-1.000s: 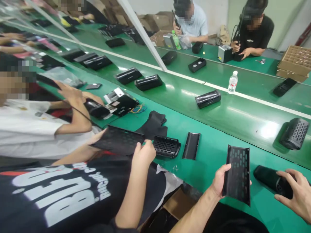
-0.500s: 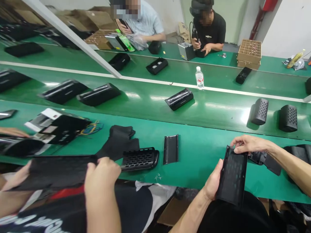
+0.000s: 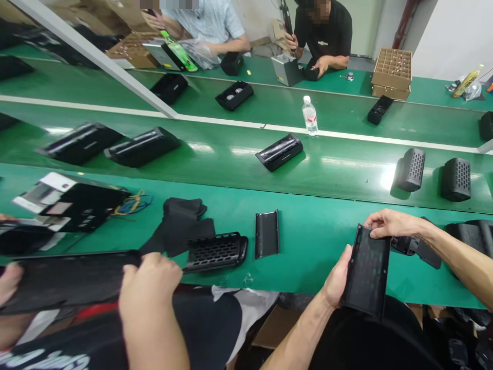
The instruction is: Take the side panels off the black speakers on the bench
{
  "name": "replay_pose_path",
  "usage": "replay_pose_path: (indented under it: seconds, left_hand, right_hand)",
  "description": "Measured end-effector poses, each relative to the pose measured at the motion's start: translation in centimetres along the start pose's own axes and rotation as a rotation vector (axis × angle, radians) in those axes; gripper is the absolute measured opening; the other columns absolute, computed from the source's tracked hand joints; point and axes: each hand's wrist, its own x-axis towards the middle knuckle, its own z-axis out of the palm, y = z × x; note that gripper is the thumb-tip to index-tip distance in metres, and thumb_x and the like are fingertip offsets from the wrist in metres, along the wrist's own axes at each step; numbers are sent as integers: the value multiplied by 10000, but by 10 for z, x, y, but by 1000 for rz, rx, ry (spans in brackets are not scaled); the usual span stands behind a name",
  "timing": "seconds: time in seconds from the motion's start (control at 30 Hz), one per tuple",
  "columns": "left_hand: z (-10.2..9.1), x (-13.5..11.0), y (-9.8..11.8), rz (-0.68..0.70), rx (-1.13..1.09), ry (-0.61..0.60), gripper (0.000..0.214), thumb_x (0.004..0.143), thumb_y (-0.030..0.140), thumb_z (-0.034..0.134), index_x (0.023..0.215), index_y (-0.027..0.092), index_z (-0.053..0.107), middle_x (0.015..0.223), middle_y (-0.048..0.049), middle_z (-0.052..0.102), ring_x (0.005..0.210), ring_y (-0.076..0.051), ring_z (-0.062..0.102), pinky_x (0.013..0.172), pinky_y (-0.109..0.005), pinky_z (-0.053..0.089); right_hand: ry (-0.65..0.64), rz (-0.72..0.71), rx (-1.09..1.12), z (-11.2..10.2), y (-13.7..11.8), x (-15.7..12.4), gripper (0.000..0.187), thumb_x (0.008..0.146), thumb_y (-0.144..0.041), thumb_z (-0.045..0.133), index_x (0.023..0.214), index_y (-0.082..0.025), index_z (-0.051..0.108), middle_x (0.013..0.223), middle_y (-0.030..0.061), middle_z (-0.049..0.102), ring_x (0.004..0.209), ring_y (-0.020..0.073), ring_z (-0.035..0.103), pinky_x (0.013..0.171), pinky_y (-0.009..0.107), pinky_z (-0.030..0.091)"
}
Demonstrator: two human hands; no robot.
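Note:
My left hand (image 3: 336,280) grips the left edge of a black perforated grille panel (image 3: 366,270), held upright over the near edge of the green bench (image 3: 308,241). My right hand (image 3: 387,224) pinches the panel's top right corner with its fingertips. Just behind that hand a black speaker part (image 3: 416,247) lies on the bench. A curved black grille (image 3: 215,251) and a small black curved cover (image 3: 267,234) lie to the left of the panel.
A neighbour's hand (image 3: 148,285) at my left holds a long black mesh sheet (image 3: 65,280). Black fabric pieces (image 3: 181,218) lie behind it. The green conveyor belt (image 3: 346,169) carries black speaker housings (image 3: 279,150) and two grilled speakers (image 3: 411,168). A water bottle (image 3: 309,115) and two seated people are beyond.
My right hand left the black part on the bench and came to the grille panel's top corner. The view swung right; the neighbour's mesh sheet shifted left and lower in the picture.

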Motion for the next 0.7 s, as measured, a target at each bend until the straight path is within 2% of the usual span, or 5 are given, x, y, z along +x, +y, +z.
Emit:
replay_pose_path:
  seconds: [0.2,0.37,0.47,0.53,0.7]
  left_hand:
    - [1,-4,5,-9,-34,-11,727,1010,700,516,1319,72,713,1200,-211,787,1118,-352,741,1075,-461,501]
    - [-1,-12,17,-32,-102,-87,876,975,816,414,1321,63,699,1162,-233,782,930,-362,771,936,-483,534]
    - [-3,-16,26,-39,-157,-110,948,957,856,363,1321,48,698,1185,-231,766,920,-358,766,921,-476,532]
    - [-6,-17,30,-32,-177,-107,930,957,841,385,1329,46,691,1203,-228,753,928,-356,759,896,-477,544]
    - [-13,-13,30,18,-84,-21,540,881,437,677,1264,57,692,1199,-222,746,924,-347,766,850,-472,578]
  right_hand:
    - [95,-33,-37,-10,-19,-18,484,823,-490,787,1213,-207,748,830,20,724,676,169,592,615,280,455]
    - [772,-67,152,-26,39,-76,548,920,-545,712,1377,-253,637,1163,108,737,1071,309,705,902,386,572]
    - [968,-32,292,2,121,-96,673,904,-651,679,1434,-260,540,1391,196,630,1336,409,613,1089,477,529]
    - [953,82,171,36,167,-91,1062,731,-724,791,1572,-208,398,1584,253,457,1491,510,443,1192,620,422]
    - [1053,39,106,107,197,-42,1318,641,-738,834,1641,-104,254,1663,302,315,1553,532,310,1242,708,274]
